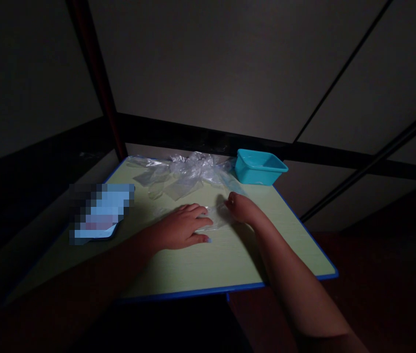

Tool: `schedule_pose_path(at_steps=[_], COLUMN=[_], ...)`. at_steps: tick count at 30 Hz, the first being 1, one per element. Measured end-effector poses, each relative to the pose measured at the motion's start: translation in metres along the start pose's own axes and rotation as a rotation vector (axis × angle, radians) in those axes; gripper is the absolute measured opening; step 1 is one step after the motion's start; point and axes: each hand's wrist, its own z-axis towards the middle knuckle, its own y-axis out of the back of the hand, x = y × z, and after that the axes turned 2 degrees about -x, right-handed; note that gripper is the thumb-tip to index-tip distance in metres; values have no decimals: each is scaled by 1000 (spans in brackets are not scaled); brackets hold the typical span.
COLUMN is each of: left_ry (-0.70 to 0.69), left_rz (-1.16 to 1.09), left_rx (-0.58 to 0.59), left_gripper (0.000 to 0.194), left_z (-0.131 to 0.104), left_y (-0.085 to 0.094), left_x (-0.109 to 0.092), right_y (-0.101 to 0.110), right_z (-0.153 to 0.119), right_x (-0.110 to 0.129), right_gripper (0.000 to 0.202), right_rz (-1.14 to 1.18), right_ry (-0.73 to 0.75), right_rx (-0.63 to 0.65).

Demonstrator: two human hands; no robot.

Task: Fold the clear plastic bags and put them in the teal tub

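A clear plastic bag (218, 218) lies flat across the middle of the table. My left hand (183, 228) rests palm down on it with the fingers spread, covering much of its left part. At the bag's right end, my right hand (242, 208) is closed, its fingers curled around the edge of the film; the exact grip is partly hidden. Just beyond both hands spreads a crumpled heap of clear plastic bags (196, 171), some flattened toward me.
A turquoise plastic basket (261, 169) stands at the table's far right corner. On the left lies a phone (105, 213) with a lit, blurred screen. The pale green table (208, 269) has a blue edge, and panelled walls (208, 68) rise behind it.
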Motion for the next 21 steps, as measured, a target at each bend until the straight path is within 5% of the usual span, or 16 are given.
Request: schedule_pose_path(at_steps=[6,14,21], left_ry=[-3,-11,-15], left_rz=[10,40,40], left_rx=[-7,-1,9], left_gripper=[44,44,44], left_z=[0,1,2], left_y=[0,0,1], left_x=[1,0,0], right_y=[-1,-6,-8], right_z=[2,-1,0], right_x=[0,9,14], right_gripper=[24,23,27], right_rz=[198,949,1170], right_ry=[39,-1,-10], right_rx=[-92,50,76])
